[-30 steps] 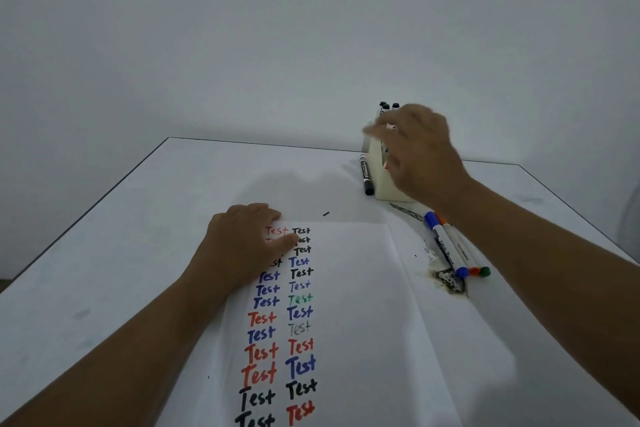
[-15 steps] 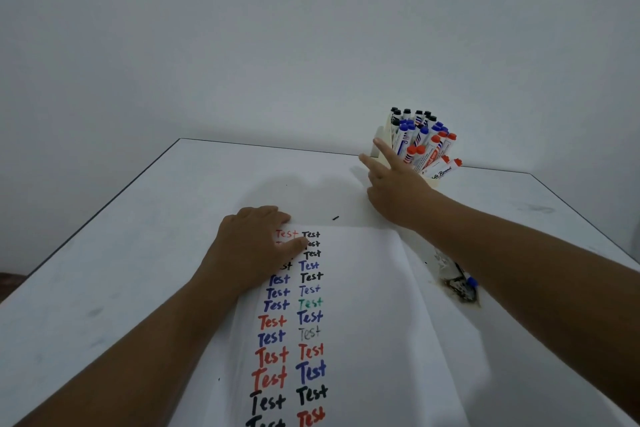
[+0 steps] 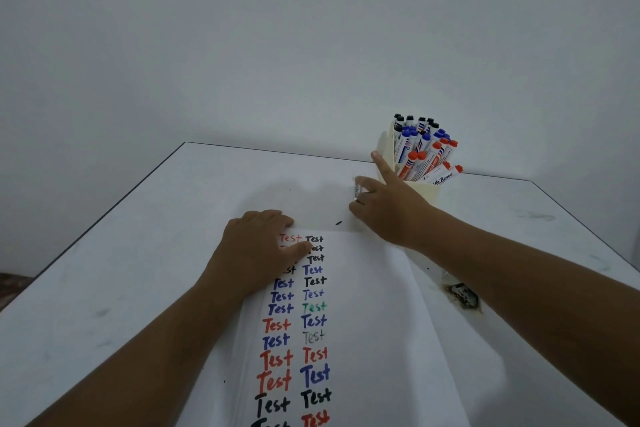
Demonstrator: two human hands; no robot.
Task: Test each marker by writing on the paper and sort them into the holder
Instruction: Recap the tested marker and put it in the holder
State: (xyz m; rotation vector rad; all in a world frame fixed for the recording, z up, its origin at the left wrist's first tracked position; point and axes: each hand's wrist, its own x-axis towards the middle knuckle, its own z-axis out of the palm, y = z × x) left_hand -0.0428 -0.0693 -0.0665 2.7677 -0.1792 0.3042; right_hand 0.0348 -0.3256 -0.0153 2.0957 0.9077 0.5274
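Right hand [image 3: 388, 208] reaches forward to about one o'clock, its index finger pointing straight up against the near left wall of the holder, while the thumb and the other curled fingers pinch a small marker [image 3: 357, 191] lying on the table; only the marker's grey end shows. Left hand [image 3: 258, 246] lies flat, fingers relaxed and together, pressing down the top left corner of the paper at about eleven o'clock from the sheet's middle.

Largest in view is the white table [image 3: 121, 270], bordered by a dark edge, with a plain pale wall behind it. On it lies the long white paper [image 3: 363, 322], running from the centre down to six o'clock. It carries two columns of the handwritten word "Test" in red, blue, black, green and one faint grey.

At one o'clock stands the cream holder [image 3: 427, 192], divided into compartments and packed with capped markers standing upright or tilted: black caps [image 3: 410, 120] at the back, blue caps [image 3: 410, 133] in the middle, red-orange caps [image 3: 434, 149] at the front right.

At three o'clock a dark, burnt-looking stain [image 3: 462, 298] marks the table beside the right forearm. A tiny black speck [image 3: 339, 223] lies between the two hands.
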